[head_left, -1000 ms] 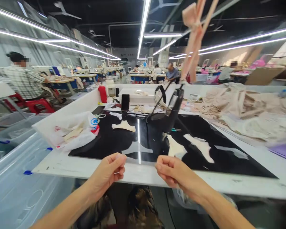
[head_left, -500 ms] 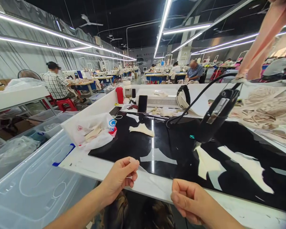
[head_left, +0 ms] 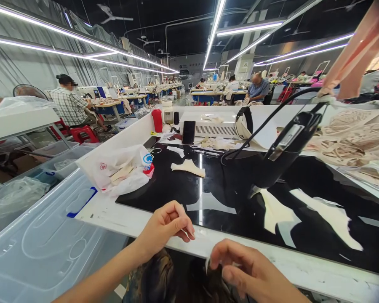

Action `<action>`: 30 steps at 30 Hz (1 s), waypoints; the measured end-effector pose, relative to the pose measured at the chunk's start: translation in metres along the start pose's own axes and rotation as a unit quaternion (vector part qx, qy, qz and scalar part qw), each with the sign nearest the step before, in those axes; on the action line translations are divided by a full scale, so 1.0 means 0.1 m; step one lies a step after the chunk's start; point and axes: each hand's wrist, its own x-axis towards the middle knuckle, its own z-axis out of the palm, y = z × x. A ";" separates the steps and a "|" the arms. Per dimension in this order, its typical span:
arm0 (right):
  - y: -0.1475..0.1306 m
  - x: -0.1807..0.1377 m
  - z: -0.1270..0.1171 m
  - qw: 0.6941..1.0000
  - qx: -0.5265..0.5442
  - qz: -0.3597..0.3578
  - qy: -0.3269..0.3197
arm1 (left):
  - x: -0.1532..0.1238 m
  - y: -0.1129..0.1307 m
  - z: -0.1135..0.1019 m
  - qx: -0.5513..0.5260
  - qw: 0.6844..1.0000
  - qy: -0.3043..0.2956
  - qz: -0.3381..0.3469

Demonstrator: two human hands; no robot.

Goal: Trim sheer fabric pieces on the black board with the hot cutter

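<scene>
My left hand (head_left: 169,227) is closed in front of the table edge, its thumb pressed toward the curled fingers; whether anything sits in that pinch I cannot make out. To its right, my right hand (head_left: 244,267) has thumb and forefinger apart. A small whitish, see-through strip (head_left: 207,266) hangs at the right forefinger's tip. Beyond the hands, a translucent cut piece (head_left: 211,204) lies on the black board (head_left: 164,195). Cream cut pieces lie there too: one farther back (head_left: 188,167), one at the right (head_left: 276,210) and a long one (head_left: 328,219).
A black handheld tool (head_left: 292,141) hangs on a cable at the right. At the left are a plastic bag (head_left: 123,168) with cream pieces and a clear bin lid (head_left: 50,240). A phone (head_left: 188,132) leans against a white slotted box (head_left: 214,130). Other people sit at distant tables.
The thin see-through film stretched between both hands is no longer seen taut. My hands have come closer together, and the right fingers have parted from their pinch. The view has shifted slightly.
</scene>
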 end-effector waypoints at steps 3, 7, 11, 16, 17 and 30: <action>-0.01 0.01 -0.06 0.994 0.043 -0.024 0.095 | -0.03 0.06 -0.01 0.010 0.998 -0.039 0.045; -0.04 0.05 0.01 0.991 0.059 -0.021 0.117 | -0.06 0.09 0.00 0.003 0.992 -0.093 0.090; -0.03 0.12 0.20 0.994 0.105 -0.016 0.035 | -0.05 0.03 0.00 -0.028 0.981 -0.148 0.120; -0.10 0.19 0.30 0.977 0.185 -0.019 0.103 | -0.07 -0.04 -0.06 0.031 0.983 -0.153 0.097; -0.13 0.20 0.29 0.976 0.176 -0.024 0.130 | -0.08 -0.05 -0.07 0.049 0.983 -0.152 0.092; -0.28 0.23 0.10 0.982 0.007 -0.083 0.172 | 0.14 0.02 0.14 0.102 0.990 -0.070 -0.072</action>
